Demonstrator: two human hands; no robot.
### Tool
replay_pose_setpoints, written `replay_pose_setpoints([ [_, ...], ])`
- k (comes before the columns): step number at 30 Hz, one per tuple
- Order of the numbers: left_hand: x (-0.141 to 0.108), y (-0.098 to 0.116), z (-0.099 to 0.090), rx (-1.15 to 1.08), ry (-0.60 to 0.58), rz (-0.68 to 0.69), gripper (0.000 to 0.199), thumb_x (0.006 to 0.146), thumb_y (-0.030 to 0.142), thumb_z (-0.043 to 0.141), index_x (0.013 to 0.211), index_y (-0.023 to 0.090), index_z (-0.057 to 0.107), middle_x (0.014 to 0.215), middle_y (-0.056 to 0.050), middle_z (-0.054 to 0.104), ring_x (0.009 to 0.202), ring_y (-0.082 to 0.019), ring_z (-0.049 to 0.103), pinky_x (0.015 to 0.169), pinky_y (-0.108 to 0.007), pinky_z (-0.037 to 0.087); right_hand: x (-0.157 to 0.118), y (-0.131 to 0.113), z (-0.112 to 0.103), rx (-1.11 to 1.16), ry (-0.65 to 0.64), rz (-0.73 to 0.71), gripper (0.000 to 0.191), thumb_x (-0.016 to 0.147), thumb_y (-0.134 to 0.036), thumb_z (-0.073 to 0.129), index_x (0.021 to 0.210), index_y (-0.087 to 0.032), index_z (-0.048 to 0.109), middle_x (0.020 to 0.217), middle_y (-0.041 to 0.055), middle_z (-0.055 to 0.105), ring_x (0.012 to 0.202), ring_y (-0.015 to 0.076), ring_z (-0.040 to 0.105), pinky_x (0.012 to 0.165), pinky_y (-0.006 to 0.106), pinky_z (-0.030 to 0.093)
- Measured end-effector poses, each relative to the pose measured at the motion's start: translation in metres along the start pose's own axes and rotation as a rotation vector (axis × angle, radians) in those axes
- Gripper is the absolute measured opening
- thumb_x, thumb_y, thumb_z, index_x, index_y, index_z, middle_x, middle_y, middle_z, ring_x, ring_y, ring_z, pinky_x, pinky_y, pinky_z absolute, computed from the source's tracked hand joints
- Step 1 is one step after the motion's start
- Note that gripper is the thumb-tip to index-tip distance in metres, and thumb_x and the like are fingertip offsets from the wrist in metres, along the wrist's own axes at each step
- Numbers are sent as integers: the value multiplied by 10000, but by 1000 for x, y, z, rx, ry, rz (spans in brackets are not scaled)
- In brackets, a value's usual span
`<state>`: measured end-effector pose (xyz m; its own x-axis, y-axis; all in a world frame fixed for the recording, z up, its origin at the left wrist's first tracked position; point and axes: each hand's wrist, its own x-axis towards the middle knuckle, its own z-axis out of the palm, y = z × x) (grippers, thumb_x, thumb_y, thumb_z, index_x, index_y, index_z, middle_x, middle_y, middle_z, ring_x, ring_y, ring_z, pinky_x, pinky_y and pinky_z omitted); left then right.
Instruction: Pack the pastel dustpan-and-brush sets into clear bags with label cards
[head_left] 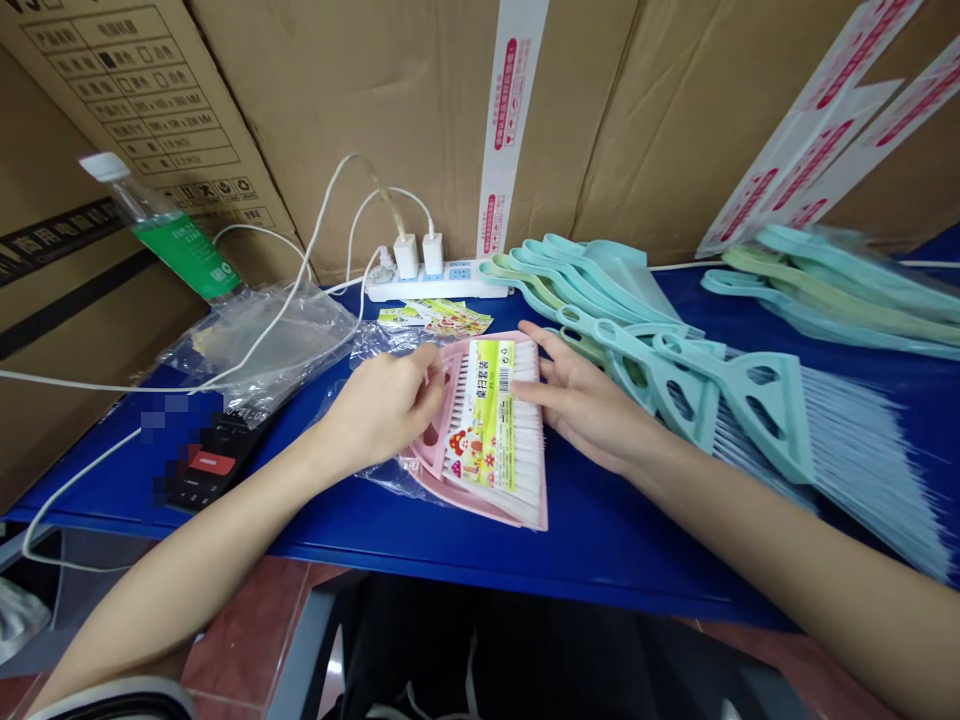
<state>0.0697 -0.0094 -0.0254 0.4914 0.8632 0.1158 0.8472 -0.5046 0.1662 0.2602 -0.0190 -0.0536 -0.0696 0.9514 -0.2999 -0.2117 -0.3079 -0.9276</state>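
Note:
A pink dustpan (491, 510) lies over the blue table with a small pink hand brush (452, 385) nested in it, white bristles toward the right. Across the bristles sits a green and yellow printed label card (493, 415). My left hand (394, 405) is closed with curled fingers at the set's left side, over the brush's pink body; its fingertips are partly hidden. From the right, my right hand (589, 405) grips the dustpan's edge, thumb on top of the bristles and card. Clear plastic wrapping (401, 478) lies under and left of the set.
More label cards (450, 318) lie behind the set, before a white power strip (442, 285) with chargers. Teal dustpans (607, 270) and brushes (772, 410) spread to the right, wrapped ones (847, 290) beyond. Left are a green-labelled bottle (180, 245), cables and a black device (217, 455).

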Motion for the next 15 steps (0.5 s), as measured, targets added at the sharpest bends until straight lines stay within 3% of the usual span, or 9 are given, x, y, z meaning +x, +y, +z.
replay_pose_setpoints([
  [4,0,2,4,-78,10,-8,152,893,182,415,862,183,564,466,63,526,415,-115,487,496,-241,324,1,3,2,21,-6,-3,911,786,3,561,1569,-258,176,1225,57,685,1160,207,638,1034,409,514],
  [9,3,4,1,66,-26,-65,225,934,243,416,1024,162,605,600,1,651,562,-172,628,550,-261,384,2,2,3,27,20,-5,909,835,-36,548,1583,-296,102,1218,49,686,1152,218,641,1035,440,515],
  [12,4,1,-8,285,-24,-227,307,970,270,371,1094,145,621,811,-100,726,766,-262,708,655,-333,478,3,3,1,22,6,7,902,859,-77,555,1588,-300,71,1237,62,680,1167,233,634,1045,464,505],
  [15,4,-10,-16,392,-32,-400,377,950,146,296,1129,76,621,1021,-226,702,981,-359,696,783,-465,520,5,7,-3,-8,-44,-30,983,828,-84,601,1591,-290,17,1308,73,647,1218,239,603,1067,466,484],
])
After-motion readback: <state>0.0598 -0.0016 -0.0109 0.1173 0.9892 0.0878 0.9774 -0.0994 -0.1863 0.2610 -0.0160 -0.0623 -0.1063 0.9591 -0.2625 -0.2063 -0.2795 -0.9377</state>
